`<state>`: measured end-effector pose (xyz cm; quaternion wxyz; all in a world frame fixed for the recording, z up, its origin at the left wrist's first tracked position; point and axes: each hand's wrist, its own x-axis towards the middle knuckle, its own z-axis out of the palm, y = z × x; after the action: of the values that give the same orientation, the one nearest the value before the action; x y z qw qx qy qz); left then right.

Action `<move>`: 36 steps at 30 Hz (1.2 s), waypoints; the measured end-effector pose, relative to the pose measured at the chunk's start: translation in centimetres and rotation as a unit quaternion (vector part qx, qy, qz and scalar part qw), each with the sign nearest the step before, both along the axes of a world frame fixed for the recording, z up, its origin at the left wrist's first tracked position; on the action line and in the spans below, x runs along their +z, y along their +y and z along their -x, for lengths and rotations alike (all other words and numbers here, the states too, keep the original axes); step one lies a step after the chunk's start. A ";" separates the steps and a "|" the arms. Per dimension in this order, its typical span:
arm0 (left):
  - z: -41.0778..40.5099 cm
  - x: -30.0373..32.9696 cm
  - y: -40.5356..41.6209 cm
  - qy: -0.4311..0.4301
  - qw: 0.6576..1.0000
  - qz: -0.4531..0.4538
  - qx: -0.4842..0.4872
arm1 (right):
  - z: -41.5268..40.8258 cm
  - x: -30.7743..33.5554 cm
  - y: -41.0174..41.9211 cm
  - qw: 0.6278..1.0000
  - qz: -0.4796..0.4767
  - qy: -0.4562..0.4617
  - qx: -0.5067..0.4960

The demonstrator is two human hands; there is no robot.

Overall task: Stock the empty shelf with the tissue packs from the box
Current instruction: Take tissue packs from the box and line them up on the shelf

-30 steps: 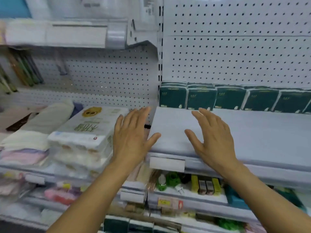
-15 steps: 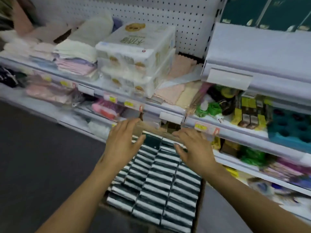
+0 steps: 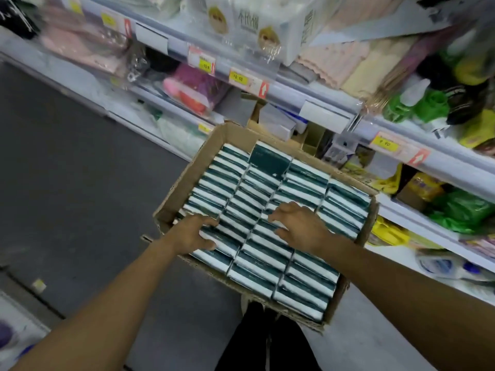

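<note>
An open cardboard box (image 3: 184,187) sits on the floor below me, packed with rows of dark green and white tissue packs (image 3: 300,188) standing on edge. Both hands are down inside it. My left hand (image 3: 191,232) is at the near left rows, fingers and thumb curled round the tops of a few packs. My right hand (image 3: 301,226) is over the middle rows, with curled fingers digging between packs and the thumb set against them. One pack (image 3: 269,159) at the far end lies flat, face up. The empty shelf is out of view.
Stocked shelves with price tags (image 3: 385,143) run along the top and right: pink cloths (image 3: 334,60), green bottles (image 3: 417,105), bagged goods (image 3: 460,210). Dark grey floor (image 3: 67,170) lies to the left. My dark trouser legs (image 3: 265,341) stand just behind the box.
My view has dropped from the shelf to the box. Both hands came down from the empty shelf, hovered above the box, and now grip packs inside it.
</note>
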<state>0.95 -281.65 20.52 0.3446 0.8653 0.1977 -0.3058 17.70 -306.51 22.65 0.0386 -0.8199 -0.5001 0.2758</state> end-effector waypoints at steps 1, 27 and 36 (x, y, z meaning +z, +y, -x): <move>0.1 -0.6 0.2 0.020 1.000 0.006 -0.017 | 0.0 -0.4 0.5 1.000 0.008 -0.002 0.009; -5.3 -5.3 1.9 -0.070 0.949 0.039 0.304 | -11.4 -5.0 11.7 0.955 0.095 -0.254 -0.118; -6.5 -2.5 0.3 -0.121 0.876 0.094 0.458 | -10.4 -1.2 11.7 0.965 -0.085 -0.095 -0.229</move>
<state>7.50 -281.40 18.00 0.5468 0.6718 0.4992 -0.0234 28.10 -294.81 21.42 0.1230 -0.9285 -0.3223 0.1372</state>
